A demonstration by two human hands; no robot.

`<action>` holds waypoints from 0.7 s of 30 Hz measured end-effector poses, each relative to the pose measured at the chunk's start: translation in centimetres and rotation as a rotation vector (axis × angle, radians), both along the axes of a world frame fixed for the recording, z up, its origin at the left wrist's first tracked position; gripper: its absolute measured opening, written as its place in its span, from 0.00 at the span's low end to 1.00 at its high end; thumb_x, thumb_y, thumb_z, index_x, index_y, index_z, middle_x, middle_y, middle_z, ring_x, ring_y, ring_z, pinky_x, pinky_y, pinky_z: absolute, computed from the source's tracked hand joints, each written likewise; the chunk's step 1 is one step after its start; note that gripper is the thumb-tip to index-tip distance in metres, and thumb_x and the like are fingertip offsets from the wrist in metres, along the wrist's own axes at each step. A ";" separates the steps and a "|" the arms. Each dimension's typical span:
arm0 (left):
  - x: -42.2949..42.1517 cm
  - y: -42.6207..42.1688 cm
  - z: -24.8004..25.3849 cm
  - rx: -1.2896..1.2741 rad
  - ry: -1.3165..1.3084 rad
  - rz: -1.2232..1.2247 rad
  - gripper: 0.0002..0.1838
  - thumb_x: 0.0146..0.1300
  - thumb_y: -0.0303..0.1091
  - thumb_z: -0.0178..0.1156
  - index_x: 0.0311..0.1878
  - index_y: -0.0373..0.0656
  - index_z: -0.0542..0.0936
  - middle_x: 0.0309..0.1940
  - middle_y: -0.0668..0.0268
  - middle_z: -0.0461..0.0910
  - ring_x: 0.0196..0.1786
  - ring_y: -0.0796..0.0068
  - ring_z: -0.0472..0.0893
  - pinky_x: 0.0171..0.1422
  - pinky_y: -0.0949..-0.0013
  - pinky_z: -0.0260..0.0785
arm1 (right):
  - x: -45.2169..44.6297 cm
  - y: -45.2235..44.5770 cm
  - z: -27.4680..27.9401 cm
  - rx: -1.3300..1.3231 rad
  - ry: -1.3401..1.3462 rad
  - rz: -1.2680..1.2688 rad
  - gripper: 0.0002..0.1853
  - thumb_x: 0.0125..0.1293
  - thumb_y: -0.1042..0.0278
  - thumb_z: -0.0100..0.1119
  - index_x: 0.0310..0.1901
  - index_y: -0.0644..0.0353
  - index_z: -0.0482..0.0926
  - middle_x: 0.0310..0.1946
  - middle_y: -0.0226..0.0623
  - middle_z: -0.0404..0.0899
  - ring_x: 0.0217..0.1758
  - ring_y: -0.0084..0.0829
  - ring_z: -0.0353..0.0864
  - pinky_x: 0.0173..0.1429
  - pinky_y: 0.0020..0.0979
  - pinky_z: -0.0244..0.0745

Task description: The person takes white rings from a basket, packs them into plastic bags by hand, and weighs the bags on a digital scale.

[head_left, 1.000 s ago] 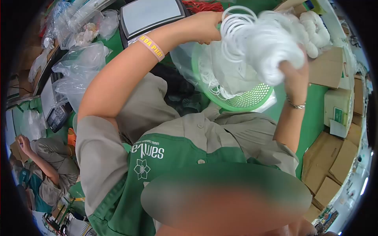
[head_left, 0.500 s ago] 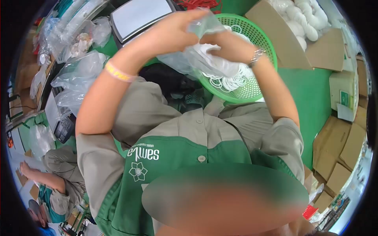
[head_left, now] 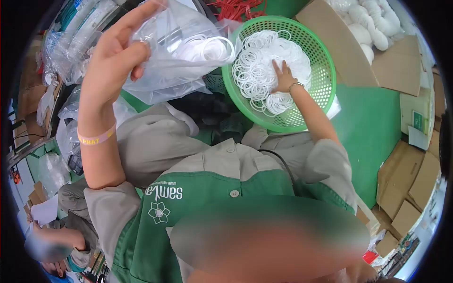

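My left hand [head_left: 115,54] grips the edge of a clear plastic bag [head_left: 163,78] at the upper left, with the thumb bent in against the film. Inside the bag lies a bunch of white rings [head_left: 207,48], thin and round like elastic bands or cords. To the right, a green perforated basket [head_left: 329,70] holds a heap of loose white rings [head_left: 257,61]. My right hand [head_left: 284,80] rests on that heap, palm down with its fingers spread. The basket stands on the green floor just beyond my right leg.
Behind the basket lie red strands [head_left: 236,8]. An open cardboard box [head_left: 337,35] with white bundles [head_left: 370,21] stands at the upper right. Flattened cardboard [head_left: 401,174] is stacked at the right. Another person [head_left: 78,236] sits at the lower left, near more plastic bags [head_left: 54,170].
My hands have parted. The left has moved left with the plastic bag, which now hangs wider with rings in it. My right hand has left the bag and come down onto the rings.
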State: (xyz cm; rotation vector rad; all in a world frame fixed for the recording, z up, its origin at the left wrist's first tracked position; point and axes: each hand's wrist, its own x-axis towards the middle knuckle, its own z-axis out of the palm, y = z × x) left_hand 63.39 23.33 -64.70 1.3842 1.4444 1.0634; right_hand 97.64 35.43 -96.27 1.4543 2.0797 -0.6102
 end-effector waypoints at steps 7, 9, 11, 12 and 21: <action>-0.9 0.7 -0.5 0.048 0.078 -0.006 0.32 0.50 0.24 0.47 0.63 0.34 0.61 0.63 0.58 0.61 0.19 0.94 0.62 0.19 0.88 0.55 | -5.4 2.9 -0.4 0.035 0.079 -0.463 0.69 0.30 0.37 0.71 0.68 0.38 0.29 0.62 0.50 0.52 0.64 0.50 0.56 0.58 0.54 0.59; -0.7 0.7 -0.5 0.039 0.086 -0.005 0.32 0.50 0.24 0.47 0.63 0.34 0.61 0.63 0.58 0.61 0.20 0.94 0.62 0.19 0.88 0.55 | -7.3 1.7 0.7 0.038 0.022 -0.430 0.65 0.34 0.47 0.72 0.68 0.40 0.32 0.61 0.45 0.55 0.63 0.47 0.58 0.57 0.52 0.61; -0.7 0.7 -0.6 0.034 0.088 -0.008 0.32 0.49 0.24 0.47 0.62 0.35 0.61 0.63 0.57 0.61 0.20 0.95 0.61 0.19 0.89 0.55 | -7.8 0.8 -0.4 0.126 0.090 -0.369 0.62 0.35 0.51 0.73 0.68 0.47 0.37 0.56 0.48 0.63 0.58 0.47 0.66 0.56 0.53 0.63; -0.8 0.7 -0.7 0.030 0.088 -0.004 0.32 0.49 0.24 0.47 0.62 0.35 0.61 0.63 0.57 0.61 0.20 0.95 0.61 0.19 0.89 0.55 | -8.0 0.3 -0.2 0.157 0.107 -0.334 0.53 0.36 0.52 0.71 0.64 0.53 0.51 0.54 0.50 0.65 0.58 0.47 0.66 0.55 0.48 0.66; -2.2 2.9 -4.6 0.170 -0.231 -0.348 0.32 0.50 0.23 0.47 0.63 0.37 0.61 0.49 0.66 0.65 0.20 0.92 0.63 0.21 0.86 0.58 | -5.6 -2.5 -3.0 -0.063 0.364 0.082 0.35 0.37 0.54 0.69 0.48 0.65 0.72 0.45 0.53 0.73 0.50 0.45 0.73 0.55 0.36 0.68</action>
